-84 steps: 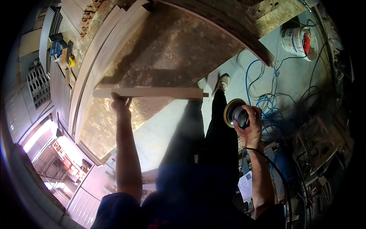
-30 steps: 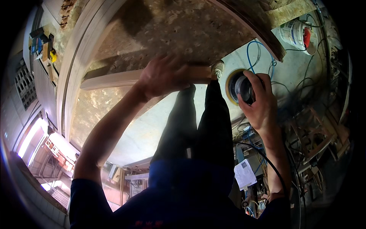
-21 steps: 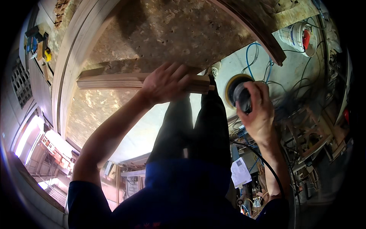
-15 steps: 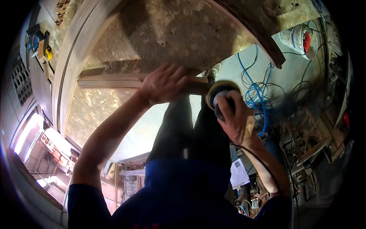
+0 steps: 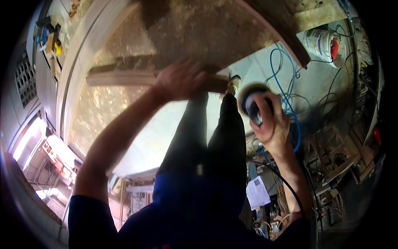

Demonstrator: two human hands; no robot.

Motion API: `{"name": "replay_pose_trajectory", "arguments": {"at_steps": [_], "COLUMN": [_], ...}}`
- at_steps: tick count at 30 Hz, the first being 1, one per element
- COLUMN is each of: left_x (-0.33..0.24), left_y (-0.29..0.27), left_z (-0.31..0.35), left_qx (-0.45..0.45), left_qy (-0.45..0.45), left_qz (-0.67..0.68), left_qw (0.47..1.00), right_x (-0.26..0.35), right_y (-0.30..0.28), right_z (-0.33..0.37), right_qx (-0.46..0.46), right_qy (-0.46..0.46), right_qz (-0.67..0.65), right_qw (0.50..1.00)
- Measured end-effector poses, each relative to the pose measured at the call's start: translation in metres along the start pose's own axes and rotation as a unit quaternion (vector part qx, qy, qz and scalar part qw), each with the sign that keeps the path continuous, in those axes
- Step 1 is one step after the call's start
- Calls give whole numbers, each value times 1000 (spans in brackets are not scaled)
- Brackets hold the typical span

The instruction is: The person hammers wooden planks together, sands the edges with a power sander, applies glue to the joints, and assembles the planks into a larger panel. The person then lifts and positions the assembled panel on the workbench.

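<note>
Palm sander [image 5: 252, 101] just swung off the end of the wooden rail [image 5: 120, 79], right hand [image 5: 273, 126] wrapped round it, so probably no sanding contact; left hand [image 5: 180, 81] covers the rail on the workbench [image 5: 110, 110], fingers too blurry to call.

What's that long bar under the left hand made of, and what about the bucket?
The long bar looks like bare wood: dull brown, with lengthwise streaks like grain. The bucket is probably smooth plastic, given its whitish, printed side, but painted metal is possible.
</note>
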State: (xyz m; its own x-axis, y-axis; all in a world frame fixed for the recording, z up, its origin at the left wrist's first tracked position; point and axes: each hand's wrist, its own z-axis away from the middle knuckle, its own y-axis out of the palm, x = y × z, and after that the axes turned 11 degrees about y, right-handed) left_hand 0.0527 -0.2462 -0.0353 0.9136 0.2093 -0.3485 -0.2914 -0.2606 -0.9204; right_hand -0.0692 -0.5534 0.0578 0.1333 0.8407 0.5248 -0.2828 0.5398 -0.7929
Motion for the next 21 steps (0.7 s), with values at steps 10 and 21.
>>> {"name": "replay_pose_trajectory", "arguments": {"at_steps": [10,21], "left_x": [2,-1], "left_y": [-12,-15], "left_z": [0,-3], "left_qx": [33,64], "left_qy": [-35,-41], "left_qz": [18,17], "left_qw": [999,997], "right_x": [10,6], "right_y": [-18,-25], "right_z": [-54,-112], "right_qx": [87,266], "right_qy": [-16,21], "right_qz": [-55,-46], "right_qw": [995,963]}}
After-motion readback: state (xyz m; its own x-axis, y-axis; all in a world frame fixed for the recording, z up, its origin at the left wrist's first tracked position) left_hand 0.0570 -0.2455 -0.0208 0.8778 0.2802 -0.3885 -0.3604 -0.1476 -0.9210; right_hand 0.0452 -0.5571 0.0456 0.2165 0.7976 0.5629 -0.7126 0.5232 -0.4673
